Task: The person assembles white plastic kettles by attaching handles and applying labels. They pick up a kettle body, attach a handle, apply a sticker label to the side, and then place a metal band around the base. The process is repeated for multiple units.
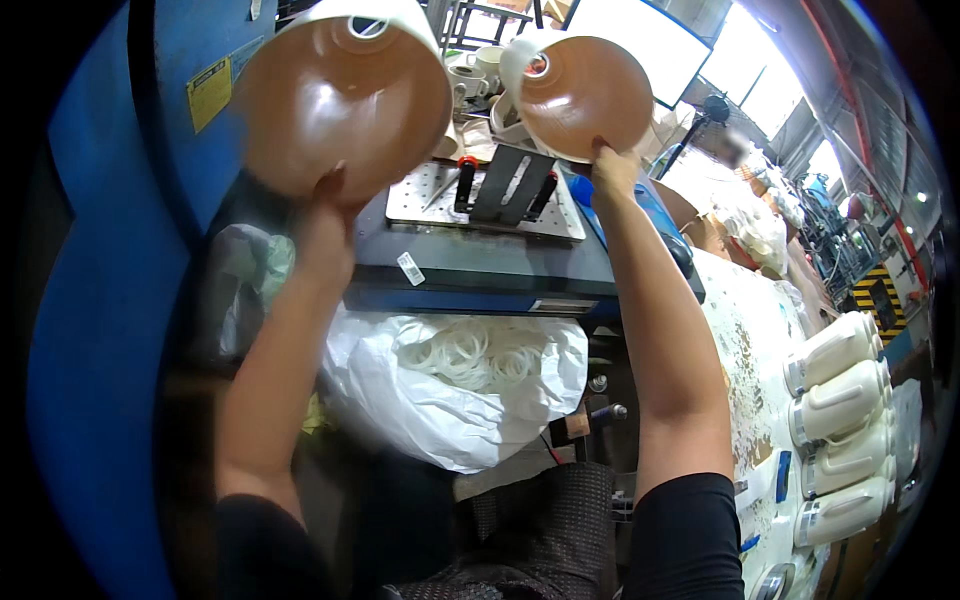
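Observation:
My left hand (334,200) pinches the lower rim of a large cone-shaped shade (350,110), white outside and glossy copper-brown inside, with a round hole at its narrow end. The thumb lies inside the rim and the fingers are hidden behind it. A similar, smaller-looking shade (585,98) is held by its lower rim in my right hand (614,166). Both are raised with their wide mouths turned toward me. Below and between them, a perforated metal plate (410,200) carries a dark upright bracket (512,185) with two red-tipped black clamps (465,180).
The plate rests on a dark machine top (460,255). Beneath hangs a white plastic bag (450,420) of translucent rings (470,355). A blue cabinet (100,350) stands at left. On the worn right-hand table (740,330) lie several white jugs (840,430).

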Tool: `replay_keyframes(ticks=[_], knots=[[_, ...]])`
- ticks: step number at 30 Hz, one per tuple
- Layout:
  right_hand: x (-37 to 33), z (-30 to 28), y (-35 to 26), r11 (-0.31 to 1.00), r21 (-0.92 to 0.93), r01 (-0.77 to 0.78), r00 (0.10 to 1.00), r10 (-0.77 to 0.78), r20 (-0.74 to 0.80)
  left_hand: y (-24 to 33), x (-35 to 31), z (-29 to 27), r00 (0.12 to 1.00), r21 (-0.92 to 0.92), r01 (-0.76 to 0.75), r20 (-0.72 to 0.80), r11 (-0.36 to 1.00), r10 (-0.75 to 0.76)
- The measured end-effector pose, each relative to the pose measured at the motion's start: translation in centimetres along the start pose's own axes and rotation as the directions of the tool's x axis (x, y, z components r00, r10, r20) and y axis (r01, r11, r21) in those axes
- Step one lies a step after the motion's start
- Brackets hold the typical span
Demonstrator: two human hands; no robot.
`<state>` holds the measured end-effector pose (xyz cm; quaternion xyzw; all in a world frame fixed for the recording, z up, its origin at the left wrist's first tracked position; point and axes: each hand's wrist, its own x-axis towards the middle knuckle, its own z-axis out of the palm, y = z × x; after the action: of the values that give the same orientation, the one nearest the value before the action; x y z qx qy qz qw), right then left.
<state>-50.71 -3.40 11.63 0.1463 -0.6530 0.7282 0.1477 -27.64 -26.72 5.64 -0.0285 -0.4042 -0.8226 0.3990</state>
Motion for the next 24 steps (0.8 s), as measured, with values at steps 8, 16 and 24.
replay_keyframes(ticks=[8,16,24], knots=[[0.6,1.1,-0.6,0.698,-0.618,0.362,0.907,-0.111,0.406,3.5,-24.3,-21.2,0.996,0.996,0.089,-0.089,0.022,-0.031],[0.7,-0.5,-4.0,0.417,-0.806,0.421,0.904,-0.262,0.336,2.5,-36.5,-21.0,0.854,0.791,0.495,-0.369,0.359,-0.367],[-27.9,-11.1,-9.8,0.936,0.039,0.351,0.557,-0.242,0.794,1.9,-37.7,-15.2,0.947,0.746,0.241,-0.04,0.621,-0.319]])
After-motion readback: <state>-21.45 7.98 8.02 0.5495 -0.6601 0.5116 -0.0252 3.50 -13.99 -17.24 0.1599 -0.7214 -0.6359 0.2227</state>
